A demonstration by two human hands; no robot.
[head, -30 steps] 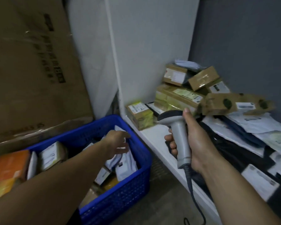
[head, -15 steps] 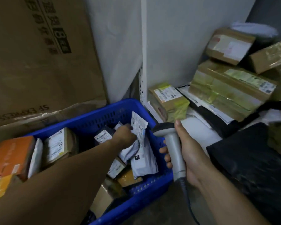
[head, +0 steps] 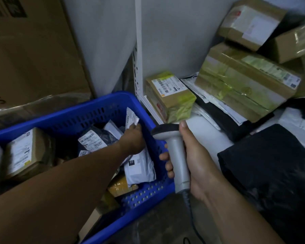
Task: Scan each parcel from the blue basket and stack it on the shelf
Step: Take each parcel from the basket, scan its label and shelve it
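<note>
The left grip [head: 132, 140] is curled round a white mailer [head: 131, 118], whose top sticks up above the knuckles. It is inside the blue basket [head: 111, 98], near the right wall. Around it lie a labelled black bag [head: 99, 138] and, at the left, 1 taped box [head: 26, 152]. The right grip [head: 192, 155] is wrapped round a grey scanner [head: 177, 155] just beside the basket. Beyond, cartons [head: 245, 81] sit piled on the white shelf [head: 201, 127].
</note>
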